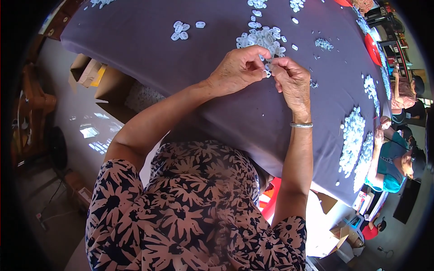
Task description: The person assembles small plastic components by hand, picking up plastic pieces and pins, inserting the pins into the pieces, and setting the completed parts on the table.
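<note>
My left hand (239,68) and my right hand (293,80) meet over the dark cloth, fingertips pinched close together. Between them shows a small white plastic piece (268,74), gripped by my left thumb and fingers. The right thumb and fingers press together right beside it; whatever they pinch is too small and hidden to name. Just beyond my fingers lies a heap of white oval plastic pieces (264,37) with holes in them. A scatter of tiny metal parts (323,44), perhaps screws or pins, lies to the right of the heap.
The dark cloth (149,45) covers a large table. A small cluster of white pieces (180,31) lies at the far left, longer piles (351,140) along the right. Cardboard boxes (115,86) stand below the left edge. Another person in a teal top (389,158) sits at the right.
</note>
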### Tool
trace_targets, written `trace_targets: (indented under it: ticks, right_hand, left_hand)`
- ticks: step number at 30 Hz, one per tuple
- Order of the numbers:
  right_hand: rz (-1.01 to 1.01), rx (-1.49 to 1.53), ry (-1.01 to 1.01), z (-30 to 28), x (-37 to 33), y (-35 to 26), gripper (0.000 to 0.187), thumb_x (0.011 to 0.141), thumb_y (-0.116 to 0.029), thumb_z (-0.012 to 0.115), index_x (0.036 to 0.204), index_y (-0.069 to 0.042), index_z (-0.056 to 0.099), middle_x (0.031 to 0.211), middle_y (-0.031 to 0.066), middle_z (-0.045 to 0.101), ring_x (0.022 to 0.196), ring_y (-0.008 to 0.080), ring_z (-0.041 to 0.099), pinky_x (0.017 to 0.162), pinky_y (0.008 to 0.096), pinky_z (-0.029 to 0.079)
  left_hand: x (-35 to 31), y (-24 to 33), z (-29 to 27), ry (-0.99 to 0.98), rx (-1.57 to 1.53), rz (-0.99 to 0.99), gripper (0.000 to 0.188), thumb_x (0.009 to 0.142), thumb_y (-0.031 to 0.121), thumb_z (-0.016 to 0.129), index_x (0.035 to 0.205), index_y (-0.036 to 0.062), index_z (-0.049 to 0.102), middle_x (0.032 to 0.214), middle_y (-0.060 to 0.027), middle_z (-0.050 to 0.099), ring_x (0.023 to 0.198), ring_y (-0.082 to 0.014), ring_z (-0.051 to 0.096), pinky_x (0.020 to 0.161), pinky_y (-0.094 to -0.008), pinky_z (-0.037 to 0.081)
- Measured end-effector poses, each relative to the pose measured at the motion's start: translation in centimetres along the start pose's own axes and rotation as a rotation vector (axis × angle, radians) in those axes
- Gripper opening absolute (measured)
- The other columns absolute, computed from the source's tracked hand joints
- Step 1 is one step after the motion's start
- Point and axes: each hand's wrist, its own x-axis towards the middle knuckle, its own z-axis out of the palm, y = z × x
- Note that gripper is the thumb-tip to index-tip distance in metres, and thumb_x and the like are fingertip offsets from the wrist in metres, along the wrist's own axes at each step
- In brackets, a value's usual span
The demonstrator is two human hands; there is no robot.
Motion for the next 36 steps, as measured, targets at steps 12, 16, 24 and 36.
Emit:
trace_targets:
  ticks: [12, 16, 24, 36]
  right_hand:
    - [0.018, -0.007, -0.035, 0.0, -0.2, -0.3, 0.007, 0.086, -0.006, 0.059, 0.087, -0.001, 0.065, 0.06, -0.0026, 0.052, 0.048, 0.0022, 0.044, 0.04, 0.0171, 0.035]
    - [0.048, 0.008, -0.049, 0.0, -0.1, -0.4, 0.008, 0.086, -0.006, 0.059, 0.088, -0.001, 0.065, 0.061, -0.0022, 0.052, 0.047, 0.0022, 0.045, 0.039, 0.0171, 0.036]
    - [0.03, -0.104, -0.026, 0.5, -0.2, -0.1, 0.008, 0.086, -0.007, 0.058, 0.087, -0.001, 0.064, 0.063, -0.0024, 0.053, 0.048, 0.0014, 0.046, 0.037, 0.017, 0.037]
    - [0.062, -0.102, -0.023, 1.0, -0.1, 0.1, 0.008, 0.086, -0.009, 0.059, 0.083, -0.002, 0.064, 0.063, -0.0029, 0.054, 0.051, 0.002, 0.048, 0.039, 0.0172, 0.041]
  left_hand:
    - [0.0, -0.1, 0.0, 0.001, 0.025, -0.004, 0.034, 0.082, -0.003, 0.061, 0.115, 0.0025, 0.053, 0.08, 0.0011, 0.06, 0.077, -0.0051, 0.057, 0.072, -0.0208, 0.047]
    - [-0.1, 0.2, 0.0, -0.004, 0.026, -0.006, 0.035, 0.082, -0.003, 0.061, 0.115, 0.0023, 0.053, 0.08, 0.0012, 0.06, 0.077, -0.005, 0.056, 0.072, -0.0206, 0.047]
    - [-0.1, -0.5, 0.2, 0.022, 0.073, 0.022, 0.037, 0.082, -0.002, 0.061, 0.117, 0.0019, 0.05, 0.08, 0.0003, 0.059, 0.075, -0.005, 0.055, 0.069, -0.0201, 0.047]
    - [-0.1, -1.2, 0.8, 0.172, 0.096, 0.032, 0.031, 0.077, 0.0, 0.06, 0.105, 0.0018, 0.047, 0.071, -0.0064, 0.063, 0.068, -0.0127, 0.06, 0.064, -0.0278, 0.049]
